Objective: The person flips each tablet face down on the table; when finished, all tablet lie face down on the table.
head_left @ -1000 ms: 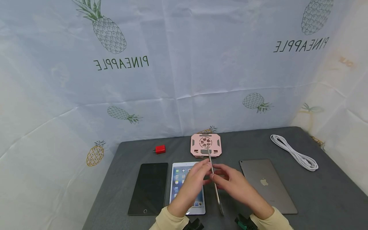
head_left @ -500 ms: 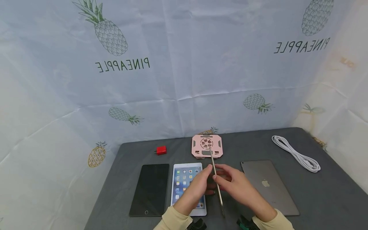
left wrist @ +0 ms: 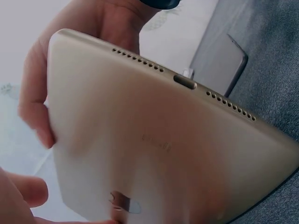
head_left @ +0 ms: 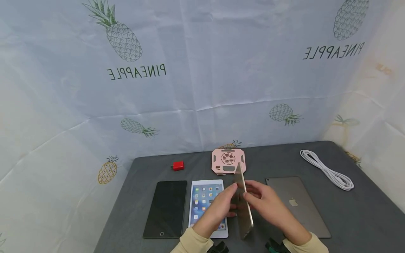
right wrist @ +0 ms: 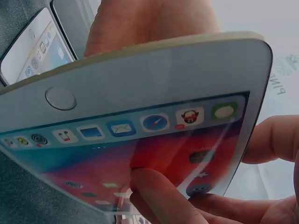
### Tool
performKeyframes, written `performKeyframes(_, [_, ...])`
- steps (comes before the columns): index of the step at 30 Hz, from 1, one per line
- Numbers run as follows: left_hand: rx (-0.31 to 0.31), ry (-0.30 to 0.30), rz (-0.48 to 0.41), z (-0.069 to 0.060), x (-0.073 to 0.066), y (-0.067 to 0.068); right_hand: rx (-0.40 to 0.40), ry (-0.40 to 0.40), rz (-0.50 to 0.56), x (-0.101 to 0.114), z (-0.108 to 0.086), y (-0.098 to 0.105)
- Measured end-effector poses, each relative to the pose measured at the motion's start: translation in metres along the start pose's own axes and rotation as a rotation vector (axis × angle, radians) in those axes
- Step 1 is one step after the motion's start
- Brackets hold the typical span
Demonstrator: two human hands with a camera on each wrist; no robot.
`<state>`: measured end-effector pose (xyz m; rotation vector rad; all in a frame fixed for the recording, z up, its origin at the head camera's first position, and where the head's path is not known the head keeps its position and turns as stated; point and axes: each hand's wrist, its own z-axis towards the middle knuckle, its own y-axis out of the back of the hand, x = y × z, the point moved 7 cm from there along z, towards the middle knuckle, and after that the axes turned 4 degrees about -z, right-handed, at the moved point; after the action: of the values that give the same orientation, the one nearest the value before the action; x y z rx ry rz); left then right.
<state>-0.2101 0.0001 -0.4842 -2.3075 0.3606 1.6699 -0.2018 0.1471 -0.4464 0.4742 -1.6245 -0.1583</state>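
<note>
At nine o'clock from what I hold lies the black tablet [head_left: 165,211], then the white tablet [head_left: 198,198]. My left hand [head_left: 218,209] touches the back of the gold tablet [head_left: 244,218]; whether those fingers pinch, I cannot tell. Nearly upright between my hands, its back has just swung into view, so I judge it mid-turn. My right hand [head_left: 265,202] pinches its edge. The grey tablet [head_left: 299,207] lies at three, the cable [head_left: 326,169] at two.

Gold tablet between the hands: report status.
Right hand grips gold tablet, left hand touches its back. Held near upright, screen facing right hand. Possible obstacle: white tablet below left hand.
</note>
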Motion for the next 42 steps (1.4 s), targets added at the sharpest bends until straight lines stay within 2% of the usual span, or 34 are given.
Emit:
performKeyframes(7, [-0.008,0.015,0.028,0.001,0.004,-0.002,-0.033,-0.007,-0.010,-0.010,-0.005,0.014])
performKeyframes(13, [-0.043,0.039,0.037,-0.001,0.005,0.004,-0.036,0.006,0.031,-0.018,-0.008,0.024])
performKeyframes(16, [-0.057,0.040,0.033,-0.001,0.004,0.007,-0.035,-0.017,0.070,-0.023,-0.010,0.027])
performKeyframes(22, [-0.045,0.037,0.023,-0.001,0.003,0.007,-0.012,-0.040,0.149,-0.031,-0.015,0.030])
performKeyframes(31, [-0.063,0.042,-0.034,0.000,0.006,0.006,0.086,-0.033,0.252,-0.044,-0.018,0.031])
performKeyframes(36, [-0.074,0.062,-0.041,0.000,0.007,0.006,0.055,-0.066,0.194,-0.051,-0.019,0.034])
performKeyframes(42, [-0.107,0.071,-0.015,-0.001,0.006,0.008,-0.050,-0.130,0.004,-0.061,-0.018,0.040])
